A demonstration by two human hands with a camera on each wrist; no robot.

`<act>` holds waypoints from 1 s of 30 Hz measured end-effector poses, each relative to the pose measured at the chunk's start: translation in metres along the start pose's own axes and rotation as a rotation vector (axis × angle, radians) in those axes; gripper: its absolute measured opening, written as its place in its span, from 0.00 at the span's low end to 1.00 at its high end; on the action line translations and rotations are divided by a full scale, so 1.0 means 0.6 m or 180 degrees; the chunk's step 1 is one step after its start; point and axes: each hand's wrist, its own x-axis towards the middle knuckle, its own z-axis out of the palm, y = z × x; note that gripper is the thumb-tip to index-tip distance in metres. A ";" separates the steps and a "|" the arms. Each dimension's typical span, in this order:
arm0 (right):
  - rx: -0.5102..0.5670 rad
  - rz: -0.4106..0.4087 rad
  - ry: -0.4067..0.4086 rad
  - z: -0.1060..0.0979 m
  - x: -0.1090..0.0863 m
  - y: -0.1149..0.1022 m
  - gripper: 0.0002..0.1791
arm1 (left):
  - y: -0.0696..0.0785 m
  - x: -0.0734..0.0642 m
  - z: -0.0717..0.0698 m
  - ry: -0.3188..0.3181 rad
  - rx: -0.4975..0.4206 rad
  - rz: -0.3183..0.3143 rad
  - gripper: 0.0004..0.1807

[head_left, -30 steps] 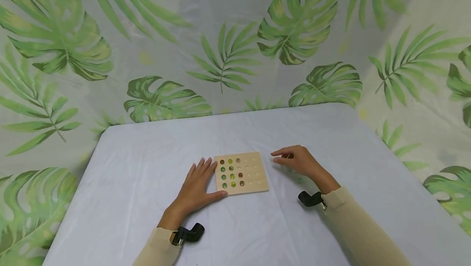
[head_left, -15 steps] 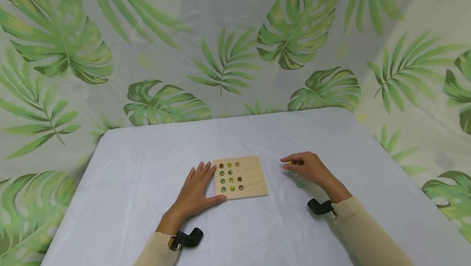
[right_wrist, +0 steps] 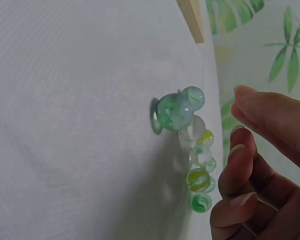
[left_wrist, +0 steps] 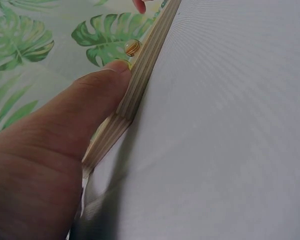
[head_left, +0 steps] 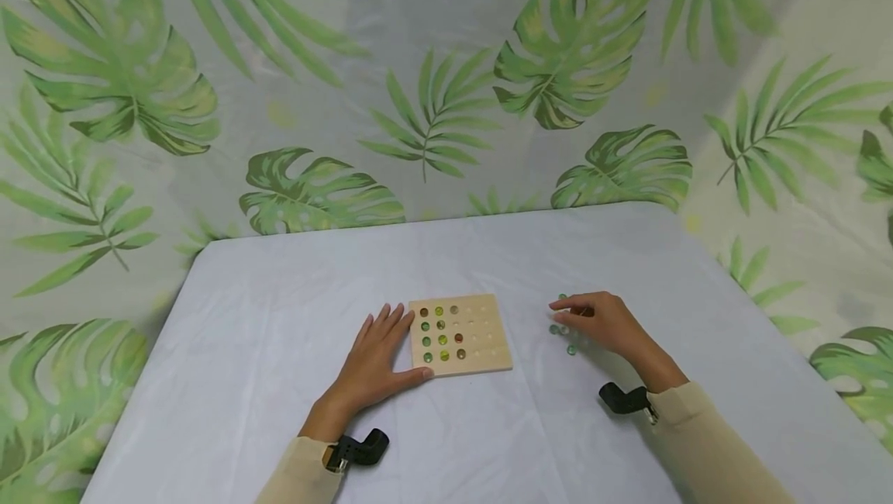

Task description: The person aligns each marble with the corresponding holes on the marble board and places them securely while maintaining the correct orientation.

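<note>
A pale wooden board (head_left: 486, 345) with rows of round hollows lies mid-table. Several glass marbles (head_left: 443, 340), green, yellow and brownish, sit in its left columns; the right columns hold none. My left hand (head_left: 373, 357) rests at the board's left side, fingers spread and thumb along its near edge. In the left wrist view the thumb (left_wrist: 97, 92) touches the board's edge (left_wrist: 149, 62) beside a striped marble (left_wrist: 132, 47). Right of the board, my right hand (head_left: 603, 326) hovers over loose marbles (right_wrist: 175, 112), its fingers loosely bent. A gap shows between thumb and fingertips, with nothing held.
White cloth covers the table (head_left: 314, 279). Behind it hangs a leaf-patterned curtain (head_left: 446, 101). Several green, clear and yellow marbles (right_wrist: 198, 179) cluster under the right hand, some partly hidden by it in the head view. Each wrist wears a black camera (head_left: 359, 448).
My right hand has moved right, from beside the board to above the loose marbles, and more of them now show. The left hand has stayed on the board. The head view shifted slightly.
</note>
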 end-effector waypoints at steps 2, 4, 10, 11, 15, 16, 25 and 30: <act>0.0003 0.0002 0.0008 0.001 -0.003 0.004 0.15 | 0.001 0.000 -0.001 -0.0017 0.0001 -0.0008 0.56; 0.0018 0.0010 0.0003 0.001 -0.006 0.007 0.16 | 0.001 -0.001 0.000 -0.0037 0.0009 -0.0020 0.56; 0.0042 0.0013 -0.0008 0.000 -0.009 0.010 0.15 | 0.001 0.001 -0.001 -0.0032 0.0011 -0.0016 0.56; 0.0048 0.0015 -0.0009 0.000 -0.010 0.010 0.15 | 0.000 0.001 -0.001 -0.0028 0.0012 -0.0011 0.56; 0.0056 0.0065 -0.0029 0.002 -0.015 0.012 0.15 | -0.002 0.000 -0.001 -0.0026 0.0023 -0.0018 0.56; 0.0061 0.0079 -0.0028 0.002 -0.015 0.013 0.15 | -0.002 0.000 -0.001 -0.0035 0.0032 -0.0022 0.56; 0.0064 0.0189 0.0004 -0.008 -0.020 0.020 0.14 | 0.001 0.011 -0.002 -0.0073 0.0075 -0.0011 0.56; 0.0088 0.0182 -0.0061 -0.003 -0.021 0.022 0.13 | -0.001 0.007 0.001 -0.0134 0.0076 -0.0069 0.56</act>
